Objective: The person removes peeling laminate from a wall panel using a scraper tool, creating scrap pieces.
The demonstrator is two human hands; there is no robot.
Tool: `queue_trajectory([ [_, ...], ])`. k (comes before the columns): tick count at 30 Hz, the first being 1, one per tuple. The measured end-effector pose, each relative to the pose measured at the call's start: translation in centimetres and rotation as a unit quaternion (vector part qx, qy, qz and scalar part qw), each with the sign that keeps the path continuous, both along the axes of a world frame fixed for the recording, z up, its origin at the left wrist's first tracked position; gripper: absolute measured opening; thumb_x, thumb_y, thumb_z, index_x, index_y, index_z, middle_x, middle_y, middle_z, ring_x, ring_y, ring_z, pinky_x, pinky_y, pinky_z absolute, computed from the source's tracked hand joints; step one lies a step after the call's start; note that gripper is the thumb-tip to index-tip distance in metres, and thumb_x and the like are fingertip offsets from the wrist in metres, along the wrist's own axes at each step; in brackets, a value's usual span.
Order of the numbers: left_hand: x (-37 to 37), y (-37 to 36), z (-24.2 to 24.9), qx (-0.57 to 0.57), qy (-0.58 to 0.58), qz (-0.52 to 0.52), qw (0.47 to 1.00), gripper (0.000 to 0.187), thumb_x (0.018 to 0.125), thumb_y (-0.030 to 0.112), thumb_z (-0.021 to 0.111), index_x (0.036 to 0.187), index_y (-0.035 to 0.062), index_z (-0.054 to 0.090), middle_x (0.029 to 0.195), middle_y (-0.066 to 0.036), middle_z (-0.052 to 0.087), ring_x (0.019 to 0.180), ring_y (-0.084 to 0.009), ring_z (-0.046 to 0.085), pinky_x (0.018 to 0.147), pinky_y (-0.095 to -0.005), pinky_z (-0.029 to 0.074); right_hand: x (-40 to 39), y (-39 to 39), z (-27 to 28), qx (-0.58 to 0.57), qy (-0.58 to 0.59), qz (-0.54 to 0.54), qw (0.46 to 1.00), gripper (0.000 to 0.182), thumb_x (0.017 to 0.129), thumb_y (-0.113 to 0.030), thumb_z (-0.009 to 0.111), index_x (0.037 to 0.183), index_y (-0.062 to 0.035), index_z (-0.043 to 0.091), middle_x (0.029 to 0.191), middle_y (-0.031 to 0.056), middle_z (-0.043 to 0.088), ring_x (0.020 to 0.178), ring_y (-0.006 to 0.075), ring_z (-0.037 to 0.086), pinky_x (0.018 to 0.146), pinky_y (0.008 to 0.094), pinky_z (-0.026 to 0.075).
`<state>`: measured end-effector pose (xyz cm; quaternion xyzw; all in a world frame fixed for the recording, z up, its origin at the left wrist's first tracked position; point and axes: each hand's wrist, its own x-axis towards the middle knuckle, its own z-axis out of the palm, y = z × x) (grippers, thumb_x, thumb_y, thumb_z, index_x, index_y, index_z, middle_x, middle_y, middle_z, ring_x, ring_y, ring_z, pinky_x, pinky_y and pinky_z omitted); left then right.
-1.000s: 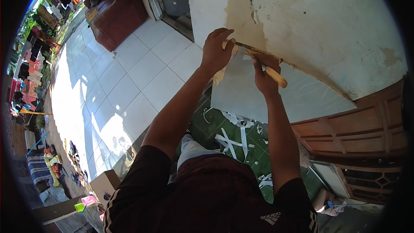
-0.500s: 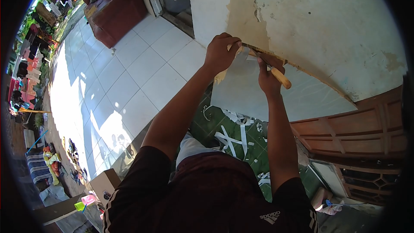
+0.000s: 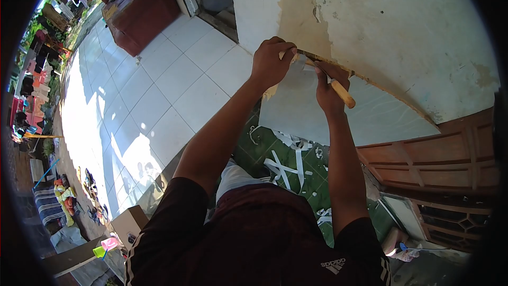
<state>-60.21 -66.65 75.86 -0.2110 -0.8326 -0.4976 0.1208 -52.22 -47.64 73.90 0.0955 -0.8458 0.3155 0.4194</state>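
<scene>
A white board (image 3: 296, 107) with a rough brown top edge leans against the wall. My left hand (image 3: 272, 62) is closed on the board's upper left corner, thumb and fingers pressed together at the edge. Torn tan material hangs just below these fingers. In my right hand (image 3: 331, 89) is a wooden-handled blade (image 3: 345, 96), gripped with the handle pointing down to the right. Its thin metal part lies along the top edge, its tip toward my left hand. Part of the blade is hidden by my fingers.
White strips and scraps (image 3: 286, 168) litter the green tiled floor (image 3: 248, 151) below the board. A peeling wall (image 3: 386, 32) rises behind it. Brown panelled wood (image 3: 434, 161) stands at right, a red sofa (image 3: 145, 13) at upper left, a cardboard box (image 3: 128, 222) at lower left.
My right hand and the blade have shifted slightly left along the edge. My left hand keeps its hold on the corner, nearly still.
</scene>
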Motion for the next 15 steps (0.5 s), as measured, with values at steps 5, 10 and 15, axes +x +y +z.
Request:
queue_trajectory([
  [5, -0.2, 0.2, -0.5, -0.007, 0.024, 0.005, 1.000, 0.028, 0.101, 0.030, 0.067, 0.113, 0.0090, 0.080, 0.113, -0.012, 0.073, 0.108, -0.0317, 0.068, 0.093, -0.0426, 0.053, 0.1, -0.7, 0.7, 0.101, -0.036, -0.001, 0.994, 0.012, 0.090, -0.006, 0.077, 0.102, -0.0083, 0.079, 0.097, 0.0062, 0.078, 0.095, 0.0261, 0.071, 0.093, 0.0397, 0.048],
  [10, -0.5, 0.0, 0.0, -0.006, 0.016, -0.005, 1.000, 0.025, 0.098, 0.027, 0.069, 0.111, 0.0093, 0.080, 0.112, -0.012, 0.074, 0.109, -0.0324, 0.067, 0.095, -0.0435, 0.053, 0.3, -0.1, -0.1, -0.019, -0.045, 0.037, 0.998, 0.012, 0.090, -0.005, 0.076, 0.101, -0.0083, 0.078, 0.096, 0.0061, 0.078, 0.094, 0.0264, 0.070, 0.092, 0.0396, 0.048],
  [15, -0.6, 0.0, 0.2, 0.005, -0.008, -0.020, 1.000, 0.024, 0.097, 0.026, 0.069, 0.110, 0.0095, 0.081, 0.111, -0.011, 0.074, 0.109, -0.0330, 0.067, 0.096, -0.0436, 0.053, -0.1, 0.2, 0.1, -0.051, -0.043, 0.028, 0.997, 0.010, 0.091, -0.006, 0.078, 0.101, -0.0082, 0.078, 0.096, 0.0079, 0.078, 0.094, 0.0271, 0.071, 0.092, 0.0399, 0.051],
])
